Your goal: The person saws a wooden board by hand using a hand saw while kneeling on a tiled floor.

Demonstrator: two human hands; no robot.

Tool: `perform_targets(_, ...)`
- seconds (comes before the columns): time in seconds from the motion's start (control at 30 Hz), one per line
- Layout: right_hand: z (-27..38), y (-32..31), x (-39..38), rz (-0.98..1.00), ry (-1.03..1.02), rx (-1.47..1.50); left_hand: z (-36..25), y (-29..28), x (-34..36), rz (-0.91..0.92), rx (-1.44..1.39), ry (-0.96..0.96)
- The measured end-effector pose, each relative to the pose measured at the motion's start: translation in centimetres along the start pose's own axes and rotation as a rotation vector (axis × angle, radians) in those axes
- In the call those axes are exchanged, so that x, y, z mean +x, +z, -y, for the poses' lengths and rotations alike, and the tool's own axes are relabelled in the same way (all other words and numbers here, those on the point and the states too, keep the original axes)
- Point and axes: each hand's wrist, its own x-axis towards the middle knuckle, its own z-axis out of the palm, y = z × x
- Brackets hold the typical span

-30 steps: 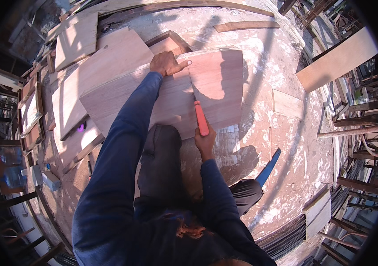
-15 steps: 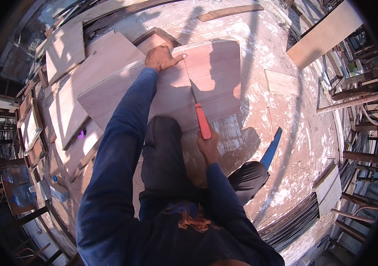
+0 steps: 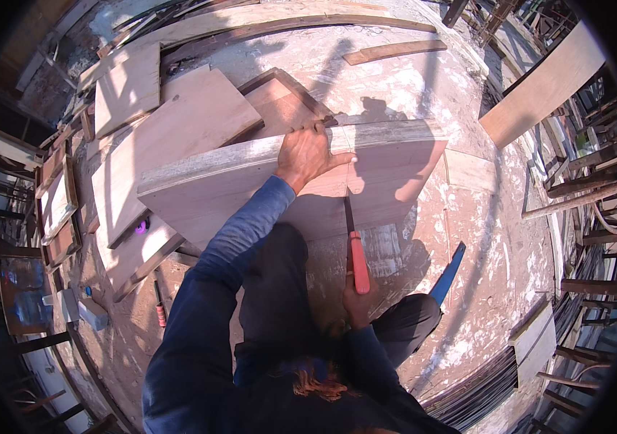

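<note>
Gripping one wooden board [image 3: 250, 181] edge, left hand [image 3: 308, 153]; right hand [image 3: 358, 302] fist-wrapped around one red-handled chisel [image 3: 356, 253].

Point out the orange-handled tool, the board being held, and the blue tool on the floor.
orange-handled tool [image 3: 358, 262], head view, on the middle of its handle.
board [image 3: 200, 181], head view, on its pale upper edge.
blue tool [image 3: 449, 273], head view, on its blue shaft.
</note>
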Motion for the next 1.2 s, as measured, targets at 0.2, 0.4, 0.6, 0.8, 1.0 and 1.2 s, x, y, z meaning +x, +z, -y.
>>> perform_targets(0.2,2.5,-1.5,1.8,-0.049,0.203,-0.092,-0.3,0.9,3.7,0.157,-0.103,-0.019)
perform_targets(0.4,3.3,-1.7,5.9,0.054,0.161,-0.071,1.4,0.9,11.5,0.493,-0.128,0.069)
perform_targets(0.6,1.7,-1.7,6.5,0.079,0.124,-0.047,-0.4,5.3,12.3,0.293,-0.142,0.028)
perform_targets(0.8,1.4,-6.8,-5.2,-0.005,0.192,0.052,0.9,6.5,11.9,0.227,-0.124,0.04)
perform_targets(1.0,-1.0,-6.3,-4.1,-0.002,0.035,0.074,1.0,3.9,9.8,0.257,-0.092,0.022)
perform_targets(1.2,0.1,1.8,12.2,0.035,0.085,0.009,-1.3,3.6,10.0,0.257,-0.078,0.051)
